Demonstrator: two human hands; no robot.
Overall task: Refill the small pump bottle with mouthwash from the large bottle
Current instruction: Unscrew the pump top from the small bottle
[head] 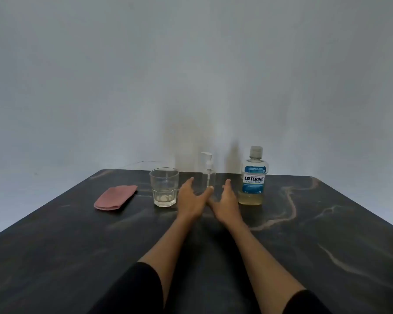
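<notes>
Plain grey wall behind dark marbled table.

Glossy marble-look table, clear glass tumbler, pink cloth.

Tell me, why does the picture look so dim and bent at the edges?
Head view: soft, dull light throws faint shadows on the wall behind the pump bottle and Listerine bottle; the wide lens bows the table edges; both hands, left hand and right hand, look slightly blurred.
</notes>
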